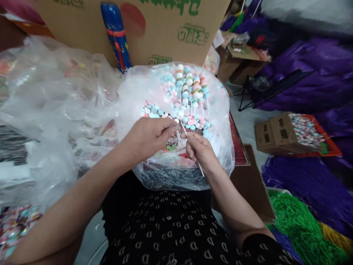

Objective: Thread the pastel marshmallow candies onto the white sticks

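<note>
White stick stands aslant over the loose pastel pieces, in front of the person; the right hand has it in a closed grip partway along, its lower end jutting out below the fingers; that hold seems meant to steady the shaft while leaving the upper end free. The left hand is beside that upper end, thumb and fingers drawn nearly together at a small white piece; whether they pinch it or only touch it, I cannot tell.

Just beyond, threaded sticks lie side by side on the plastic bag, bare ends towards the person, perhaps so that they stay tidy and easy to lift; ring-shaped pieces show between the hands, probably kept close for a short reach; a blue cylinder leans against the cardboard box behind, apparently propped by it.
</note>
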The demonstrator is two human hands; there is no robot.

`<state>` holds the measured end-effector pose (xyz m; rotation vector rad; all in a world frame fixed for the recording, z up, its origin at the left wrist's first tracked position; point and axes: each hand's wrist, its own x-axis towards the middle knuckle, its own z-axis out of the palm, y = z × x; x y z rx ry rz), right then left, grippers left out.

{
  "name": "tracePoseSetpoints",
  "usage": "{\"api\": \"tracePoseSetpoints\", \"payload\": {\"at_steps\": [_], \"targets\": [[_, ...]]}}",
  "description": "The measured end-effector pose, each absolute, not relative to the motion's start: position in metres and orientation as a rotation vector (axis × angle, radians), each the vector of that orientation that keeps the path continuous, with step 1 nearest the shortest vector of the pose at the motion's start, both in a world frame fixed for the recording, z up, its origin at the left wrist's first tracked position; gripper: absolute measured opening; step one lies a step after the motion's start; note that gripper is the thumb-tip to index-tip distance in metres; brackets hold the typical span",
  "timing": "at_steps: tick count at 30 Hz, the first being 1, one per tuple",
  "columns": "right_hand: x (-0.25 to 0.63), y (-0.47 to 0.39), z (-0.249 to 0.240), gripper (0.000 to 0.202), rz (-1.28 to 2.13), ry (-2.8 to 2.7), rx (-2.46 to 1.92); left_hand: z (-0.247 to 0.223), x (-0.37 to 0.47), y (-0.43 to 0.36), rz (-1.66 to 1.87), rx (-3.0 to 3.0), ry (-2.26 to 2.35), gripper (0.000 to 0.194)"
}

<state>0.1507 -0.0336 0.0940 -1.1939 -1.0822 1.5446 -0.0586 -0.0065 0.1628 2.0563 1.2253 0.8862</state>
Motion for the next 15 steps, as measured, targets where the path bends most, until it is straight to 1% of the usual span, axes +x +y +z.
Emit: {"api": "tracePoseSetpoints", "payload": {"at_steps": [1,3,6,8,11,13,15], "targets": [[0.151,-0.036,0.09,0.046,1.537,-1.047,-1.21,0.146,-0.055,-0.007,0.767,2.102,1.212,0.021],[0.151,-0.041,0.084,0.047,1.532,-0.993,-1.241,0.116,-0.045,-0.006,0.63,2.146,1.264,0.021],[0.155,-0.049,0.077,0.047,1.538,-0.964,-1.265,0.086,-0.029,0.003,0.45,2.185,1.323,0.025],[0.159,-0.054,0.073,0.046,1.527,-0.985,-1.276,0.079,-0.023,0.018,0.369,2.196,1.41,0.03],[0.166,-0.058,0.068,0.044,1.489,-1.022,-1.285,0.074,-0.029,0.049,0.337,2.207,1.637,0.034],[0.17,-0.059,0.065,0.043,1.479,-1.022,-1.278,0.069,-0.041,0.071,0.364,2.235,1.802,0.031],[0.173,-0.06,0.063,0.043,1.479,-1.011,-1.27,0.063,-0.055,0.09,0.371,2.251,1.924,0.024]]}}
